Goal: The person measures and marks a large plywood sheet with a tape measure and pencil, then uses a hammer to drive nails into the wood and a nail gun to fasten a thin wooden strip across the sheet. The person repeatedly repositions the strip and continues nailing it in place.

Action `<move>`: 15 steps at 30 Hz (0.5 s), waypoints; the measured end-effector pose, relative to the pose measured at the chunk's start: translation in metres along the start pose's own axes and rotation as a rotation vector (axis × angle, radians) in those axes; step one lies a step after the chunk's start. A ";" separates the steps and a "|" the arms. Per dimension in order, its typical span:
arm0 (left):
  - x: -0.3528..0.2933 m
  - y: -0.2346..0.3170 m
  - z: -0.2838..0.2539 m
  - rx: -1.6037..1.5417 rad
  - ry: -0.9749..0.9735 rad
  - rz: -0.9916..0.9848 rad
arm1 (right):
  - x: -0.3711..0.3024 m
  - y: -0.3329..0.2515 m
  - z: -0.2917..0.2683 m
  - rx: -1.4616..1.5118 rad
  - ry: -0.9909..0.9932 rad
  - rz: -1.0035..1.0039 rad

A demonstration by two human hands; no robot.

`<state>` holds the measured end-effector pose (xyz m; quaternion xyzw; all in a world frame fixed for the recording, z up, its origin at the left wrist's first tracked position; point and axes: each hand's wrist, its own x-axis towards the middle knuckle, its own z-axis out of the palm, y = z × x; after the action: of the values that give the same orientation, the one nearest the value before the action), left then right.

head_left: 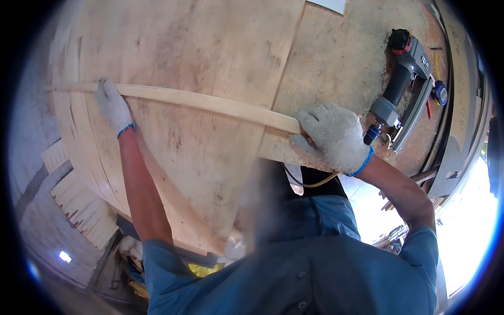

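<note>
- There were two gloved grips, the left grip (112, 104) and the right grip (333, 134).
- Two blue cuff bands (362, 163) showed, one at each wrist.
- One long wooden strip (205, 101) ran between both sides.
- At least two broad plywood sheets (210, 58) lay beneath it.
- One nail gun (400, 84) was counted, with one blue hose fitting (373, 134).
- One yellowish hose (317, 182) was visible.
- One blue tape measure (440, 93) and one slim red item (428, 109) lay nearby.
- One white sheet (331, 4) showed at the top.
- Two smaller plywood pieces (86, 207) showed at left.
- One blue shirt (346, 273) bore two visible buttons (301, 274).
- Boards stacked (462, 110) at right could not be counted.
</note>
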<state>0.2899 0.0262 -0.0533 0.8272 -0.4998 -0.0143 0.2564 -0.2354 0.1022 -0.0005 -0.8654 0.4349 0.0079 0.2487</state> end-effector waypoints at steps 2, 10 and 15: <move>-0.003 0.008 0.001 -0.026 0.025 0.009 | 0.003 0.004 -0.002 0.037 0.060 -0.044; -0.001 0.004 0.002 -0.027 0.033 0.025 | 0.006 0.015 -0.005 0.106 0.027 -0.097; 0.000 -0.004 0.000 0.071 0.048 0.083 | 0.006 0.016 -0.005 0.086 0.035 -0.121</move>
<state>0.2933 0.0273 -0.0554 0.8143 -0.5277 0.0341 0.2394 -0.2447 0.0877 -0.0040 -0.8787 0.3861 -0.0408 0.2779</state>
